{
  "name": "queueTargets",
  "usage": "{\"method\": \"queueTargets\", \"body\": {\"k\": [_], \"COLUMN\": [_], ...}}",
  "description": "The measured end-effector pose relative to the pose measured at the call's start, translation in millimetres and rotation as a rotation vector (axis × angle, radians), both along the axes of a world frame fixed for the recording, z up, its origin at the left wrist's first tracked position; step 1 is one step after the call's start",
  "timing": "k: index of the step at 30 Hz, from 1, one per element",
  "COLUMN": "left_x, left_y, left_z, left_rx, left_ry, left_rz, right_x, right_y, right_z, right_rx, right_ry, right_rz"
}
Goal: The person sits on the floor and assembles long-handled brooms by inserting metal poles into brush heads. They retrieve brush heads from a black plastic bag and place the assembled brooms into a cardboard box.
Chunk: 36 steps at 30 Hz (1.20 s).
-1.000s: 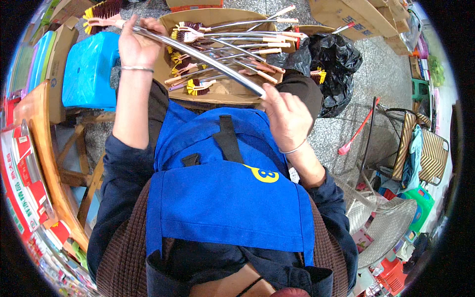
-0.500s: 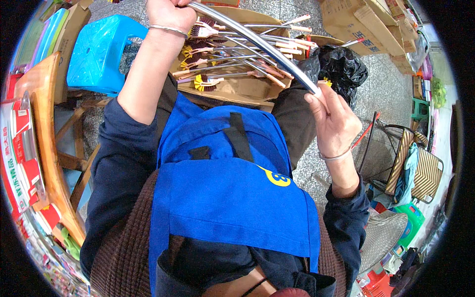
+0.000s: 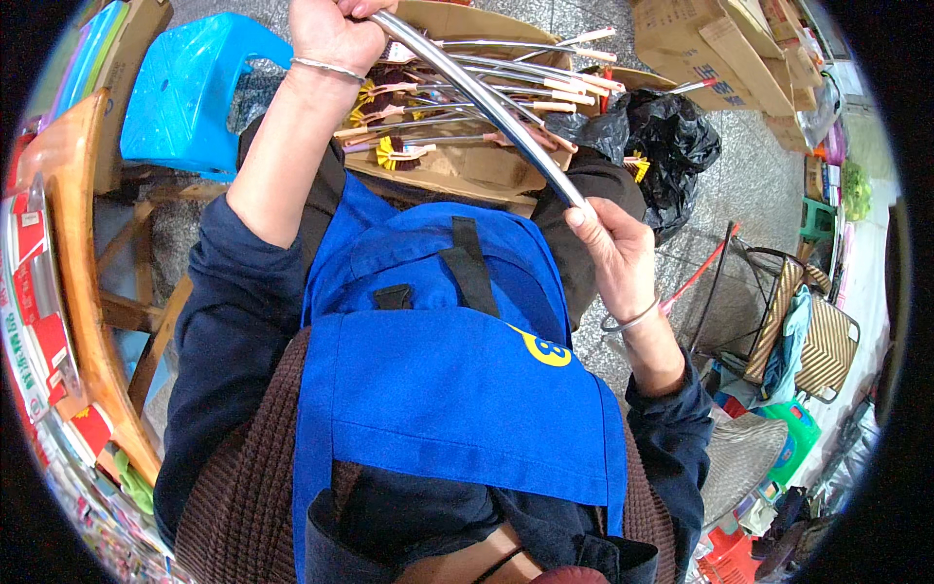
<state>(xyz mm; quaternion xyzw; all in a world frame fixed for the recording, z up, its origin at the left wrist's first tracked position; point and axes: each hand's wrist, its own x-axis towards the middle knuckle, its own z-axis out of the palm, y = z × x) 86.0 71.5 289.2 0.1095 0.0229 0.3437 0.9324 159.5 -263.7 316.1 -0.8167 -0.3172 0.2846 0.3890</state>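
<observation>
1. Left hand (image 3: 331, 34): raised at 12 o'clock of the view, forearm stretched upward from the body, a thin bangle (image 3: 329, 68) worn at the wrist. The fingers are closed in a fist around the upper end of a curved metal rod (image 3: 486, 102).

2. Right hand (image 3: 615, 255): held at about 2 o'clock from the chest, forearm bent upward, a second bangle (image 3: 630, 319) at the wrist. The fingers are closed on the lower end of the same rod, with the thumb laid along it.

3. Curved metal rod: shiny, bowed, spanned between the two hands; it is run from 12 o'clock down toward 3 o'clock, above the lap.

4. Cardboard box (image 3: 457, 170): set beyond the knees at 12 o'clock, under the rod. It is filled with further metal rods (image 3: 530, 63) and bundles with yellow and dark red tufts (image 3: 394, 153).

5. Blue apron (image 3: 448, 389): worn over a dark long-sleeved top, with a black strap down the middle.

6. Blue plastic stool (image 3: 190, 88): placed at 10 o'clock, beside a wooden frame (image 3: 78, 263) at 9 o'clock.

7. Black plastic bag (image 3: 666, 146): laid at 1 o'clock, just beside the box.

8. Floor (image 3: 759, 185): grey speckled stone; flattened cartons (image 3: 720, 44) are stacked at 1 o'clock, and a folding chair (image 3: 808, 331) is seen at 3 o'clock.
</observation>
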Motion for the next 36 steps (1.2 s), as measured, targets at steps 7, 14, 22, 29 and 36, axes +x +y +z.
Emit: {"method": "queueTargets", "body": {"k": [7,14,22,29,36], "left_x": [-4.4,-14.2,-52.7,-78.4,-94.0], "left_y": [3.7,4.5,33.4,54.3,53.1], "left_z": [-2.9,-33.5,-122.7,-189.2,-203.4], "left_rx": [0.037,0.068,0.601,0.624,1.452], "left_ry": [-0.049,-0.019,1.271,1.372,1.619], "left_rz": [-0.072,-0.126,0.011,-0.187,-0.325], "right_x": [-8.4,-8.6,65.2,119.2,191.7], "right_y": [3.4,8.5,14.5,52.1,100.9], "right_z": [-12.0,-50.6,-47.1,-45.6,-110.0], "right_rx": [0.034,0.041,-0.275,-0.387,-0.619], "right_ry": [0.431,0.774,-0.163,-0.462,-0.780], "right_rz": [-0.023,-0.021,-0.101,-0.029,0.130]}}
